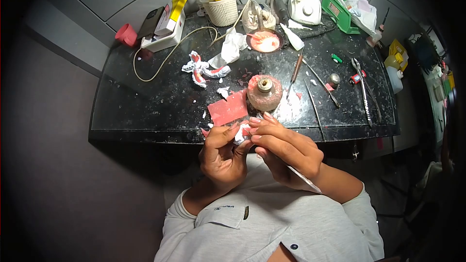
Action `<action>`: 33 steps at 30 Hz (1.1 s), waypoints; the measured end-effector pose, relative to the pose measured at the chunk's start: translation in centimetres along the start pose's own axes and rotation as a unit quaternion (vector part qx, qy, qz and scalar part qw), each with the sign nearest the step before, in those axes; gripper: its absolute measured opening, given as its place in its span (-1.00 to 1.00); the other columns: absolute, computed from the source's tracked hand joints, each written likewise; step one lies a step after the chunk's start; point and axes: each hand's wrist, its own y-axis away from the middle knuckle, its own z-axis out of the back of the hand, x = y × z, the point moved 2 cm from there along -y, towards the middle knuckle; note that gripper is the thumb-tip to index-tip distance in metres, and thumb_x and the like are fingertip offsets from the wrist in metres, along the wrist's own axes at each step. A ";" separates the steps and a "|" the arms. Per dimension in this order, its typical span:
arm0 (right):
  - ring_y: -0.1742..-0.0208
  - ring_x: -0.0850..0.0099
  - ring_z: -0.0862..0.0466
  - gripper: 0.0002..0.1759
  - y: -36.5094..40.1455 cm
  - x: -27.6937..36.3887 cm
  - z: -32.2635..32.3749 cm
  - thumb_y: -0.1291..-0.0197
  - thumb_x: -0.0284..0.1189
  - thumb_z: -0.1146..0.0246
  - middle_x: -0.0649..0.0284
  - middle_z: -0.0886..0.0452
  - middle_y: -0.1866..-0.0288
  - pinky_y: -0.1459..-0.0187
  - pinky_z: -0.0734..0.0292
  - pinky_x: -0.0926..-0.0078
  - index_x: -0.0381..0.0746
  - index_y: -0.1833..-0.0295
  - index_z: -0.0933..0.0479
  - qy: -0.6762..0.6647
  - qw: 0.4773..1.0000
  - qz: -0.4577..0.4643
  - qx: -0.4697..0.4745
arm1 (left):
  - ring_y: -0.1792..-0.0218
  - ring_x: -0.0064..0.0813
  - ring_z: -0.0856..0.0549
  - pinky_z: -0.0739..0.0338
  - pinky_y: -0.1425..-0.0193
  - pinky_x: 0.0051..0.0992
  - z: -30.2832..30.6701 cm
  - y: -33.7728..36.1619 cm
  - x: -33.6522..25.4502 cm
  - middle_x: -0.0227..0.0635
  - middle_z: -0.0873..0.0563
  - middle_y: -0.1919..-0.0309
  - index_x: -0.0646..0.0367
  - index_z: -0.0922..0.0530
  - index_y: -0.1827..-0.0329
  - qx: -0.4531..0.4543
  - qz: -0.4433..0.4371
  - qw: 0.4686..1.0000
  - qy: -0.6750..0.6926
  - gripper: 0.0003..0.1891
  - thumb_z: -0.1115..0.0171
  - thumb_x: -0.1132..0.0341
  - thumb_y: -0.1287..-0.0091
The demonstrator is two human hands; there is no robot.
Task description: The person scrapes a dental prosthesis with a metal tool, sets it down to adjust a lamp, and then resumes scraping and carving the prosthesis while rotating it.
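Note:
Near the front edge of the bench my left hand pinches a small white plaster piece with pink wax between thumb and fingers. My right hand meets it from the other side, fingertips against the piece. A slim pale tool handle sticks out below my right palm; its tip is hidden. Just beyond my fingers lies a pink wax sheet, and beside it stands a round, wax-coated burner-like jar with a metal neck. Farther left rest white plaster pieces with pink wax.
A dish of pink wax sits at the back, near a woven basket and a white control box. Slender metal tools and pliers lie to the right. A cable loops across the left side.

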 end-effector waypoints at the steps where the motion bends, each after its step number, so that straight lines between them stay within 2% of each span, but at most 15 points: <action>1: 0.00 0.13 -0.81 -0.73 0.0 0.0 0.0 -0.18 -0.64 -0.46 -0.01 -0.74 0.05 -0.22 -0.68 0.07 -0.43 0.00 -0.65 0.002 1.000 0.000 -0.001 | 0.02 -0.49 -0.71 -0.62 -0.08 -0.53 0.1 0.1 0.2 -0.15 -0.62 0.04 0.39 -0.43 -0.19 0.005 -0.005 1.000 -0.003 -0.65 -0.35 0.49 -0.45; 5: 0.00 0.12 -0.81 -0.75 -0.1 0.2 0.2 -0.20 -0.65 -0.44 -0.01 -0.75 0.05 -0.23 -0.67 0.05 -0.44 0.01 -0.65 -0.012 1.000 -0.002 -0.005 | -0.02 -0.44 -0.73 -0.66 -0.11 -0.49 0.1 0.3 0.4 -0.10 -0.63 0.01 0.37 -0.43 -0.19 0.013 -0.015 1.000 -0.010 -0.65 -0.34 0.49 -0.46; 7: -0.17 0.07 -0.78 -0.76 -0.1 0.3 0.3 -0.28 -0.71 -0.36 -0.04 -0.76 -0.01 -0.31 -0.64 0.01 -0.43 -0.06 -0.64 -0.017 0.999 -0.020 0.028 | -0.01 -0.45 -0.73 -0.66 -0.11 -0.49 0.1 0.1 0.4 -0.09 -0.63 0.01 0.37 -0.43 -0.19 0.016 -0.024 0.999 -0.018 -0.66 -0.34 0.48 -0.46; 8: -0.17 0.07 -0.78 -0.76 -0.1 0.2 0.3 -0.28 -0.71 -0.36 -0.04 -0.76 -0.01 -0.31 -0.64 0.01 -0.43 -0.06 -0.64 -0.016 0.999 -0.020 0.028 | 0.00 -0.45 -0.74 -0.66 -0.10 -0.50 0.1 0.1 0.4 -0.09 -0.63 0.01 0.37 -0.43 -0.19 0.019 -0.034 0.999 -0.026 -0.66 -0.34 0.48 -0.46; 10: 0.00 0.11 -0.81 -0.76 -0.1 0.1 0.2 -0.20 -0.65 -0.43 -0.02 -0.74 0.06 -0.24 -0.67 0.05 -0.45 0.01 -0.65 -0.003 1.000 -0.003 0.009 | 0.00 -0.45 -0.73 -0.65 -0.10 -0.50 0.1 0.1 0.4 -0.10 -0.63 0.01 0.37 -0.43 -0.18 0.018 -0.025 0.999 -0.019 -0.67 -0.34 0.48 -0.46; 19: 0.03 0.08 -0.81 -0.68 0.1 -0.5 0.1 -0.18 -0.65 -0.43 -0.09 -0.72 0.02 -0.01 -0.77 0.24 -0.49 -0.04 -0.62 0.015 0.999 0.033 0.018 | 0.05 -0.56 -0.68 -0.59 -0.08 -0.58 0.2 -0.1 -0.4 -0.19 -0.60 0.04 0.40 -0.47 -0.17 0.007 0.049 0.999 0.015 -0.71 -0.31 0.55 -0.46; 32: 0.06 0.10 -0.82 -0.67 0.4 -0.6 0.1 -0.20 -0.65 -0.42 -0.11 -0.72 0.00 -0.01 -0.77 0.24 -0.49 -0.08 -0.62 0.012 0.999 0.025 0.023 | 0.15 -0.68 -0.58 -0.47 0.04 -0.69 0.3 -0.4 -0.5 -0.27 -0.57 0.07 0.41 -0.51 -0.16 0.000 0.071 0.997 0.018 -0.71 -0.33 0.57 -0.44; 33: -0.03 0.10 -0.81 -0.73 0.4 -0.3 0.2 -0.21 -0.70 -0.39 -0.07 -0.74 -0.02 -0.07 -0.77 0.26 -0.47 -0.04 -0.64 0.009 1.000 -0.003 0.028 | 0.15 -0.68 -0.58 -0.47 0.04 -0.69 0.3 -0.4 -0.5 -0.27 -0.57 0.07 0.41 -0.51 -0.16 0.000 0.071 0.997 0.018 -0.71 -0.33 0.57 -0.44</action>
